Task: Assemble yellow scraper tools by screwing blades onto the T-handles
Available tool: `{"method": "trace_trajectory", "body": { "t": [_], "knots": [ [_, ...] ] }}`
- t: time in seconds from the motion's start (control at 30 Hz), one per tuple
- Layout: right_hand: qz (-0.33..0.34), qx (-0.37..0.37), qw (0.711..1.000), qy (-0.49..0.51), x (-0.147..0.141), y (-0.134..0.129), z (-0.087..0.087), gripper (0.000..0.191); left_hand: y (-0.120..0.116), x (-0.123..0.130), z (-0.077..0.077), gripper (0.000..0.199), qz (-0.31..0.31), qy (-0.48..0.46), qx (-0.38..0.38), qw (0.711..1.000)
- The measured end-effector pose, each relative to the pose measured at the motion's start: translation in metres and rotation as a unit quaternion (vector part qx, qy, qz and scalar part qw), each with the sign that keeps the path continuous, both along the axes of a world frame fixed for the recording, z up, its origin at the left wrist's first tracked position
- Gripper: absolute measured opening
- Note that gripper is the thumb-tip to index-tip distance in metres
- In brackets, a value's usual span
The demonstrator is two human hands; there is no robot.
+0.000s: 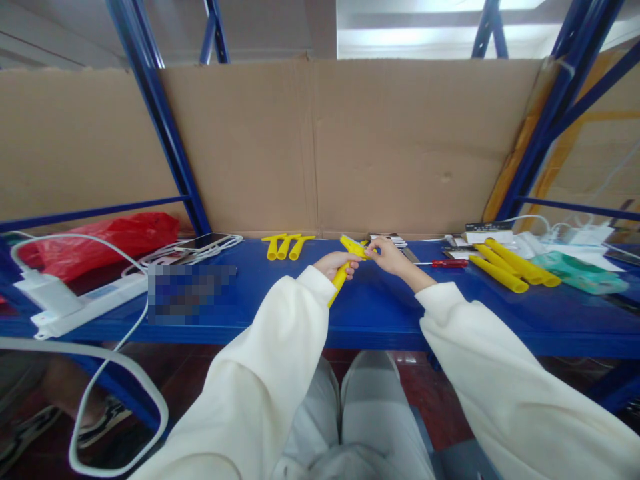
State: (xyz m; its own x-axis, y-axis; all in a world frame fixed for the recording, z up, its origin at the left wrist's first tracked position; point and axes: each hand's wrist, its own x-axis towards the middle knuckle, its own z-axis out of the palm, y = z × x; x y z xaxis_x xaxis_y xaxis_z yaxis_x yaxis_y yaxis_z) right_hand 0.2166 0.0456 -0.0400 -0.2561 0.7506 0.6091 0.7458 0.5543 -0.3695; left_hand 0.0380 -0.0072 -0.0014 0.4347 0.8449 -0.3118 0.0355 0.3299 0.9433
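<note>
Near the middle of the blue shelf, my left hand (336,265) is wrapped round a yellow tool (339,280), whose wide head points up and away from me. My right hand (385,255) is closed at the right side of that head, fingertips pinched; whatever is between them is too small to make out. Three yellow T-shaped pieces (283,247) lie side by side to the left of my hands. A red-handled screwdriver (449,264) rests right of my right hand. Farther right lie several yellow tubes (517,263).
A white power strip (95,303) with a looping cable, a red plastic bag (100,243) and a phone are at the left. Behind stands a cardboard panel (315,147) between blue posts. A green packet (580,272) and black-labelled cards (487,233) lie right.
</note>
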Motion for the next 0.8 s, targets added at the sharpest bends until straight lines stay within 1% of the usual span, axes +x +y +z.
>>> {"method": "trace_trajectory", "body": {
  "t": [0.1,0.23,0.47,0.53,0.6,0.7,0.8],
  "knots": [
    [-0.002,-0.002,1.0,0.007,0.0,0.001,-0.001,0.015,0.0,0.001,-0.001,0.023,0.002,0.011,0.003,1.0],
    [0.001,-0.013,1.0,0.028,0.0,0.0,0.0,0.015,0.004,0.0,-0.003,0.016,-0.007,0.006,0.0,1.0],
    [0.022,-0.059,0.989,0.13,-0.003,-0.003,-0.001,0.019,0.004,0.0,-0.004,0.015,-0.005,-0.002,0.008,1.0],
    [0.027,-0.083,0.982,0.167,-0.004,-0.006,-0.001,0.02,0.002,0.0,-0.003,0.016,-0.005,-0.007,0.012,1.0],
    [0.044,-0.126,0.974,0.182,-0.003,-0.009,0.001,0.022,0.001,0.0,-0.003,0.016,-0.004,-0.014,0.015,1.0],
    [0.074,-0.192,0.964,0.17,-0.001,-0.013,0.004,0.027,-0.001,0.0,-0.003,0.018,-0.005,-0.014,0.019,1.0],
    [0.076,-0.213,0.96,0.167,0.002,-0.015,0.006,0.033,-0.002,0.001,-0.002,0.02,-0.009,-0.011,0.019,1.0]
  ]
}}
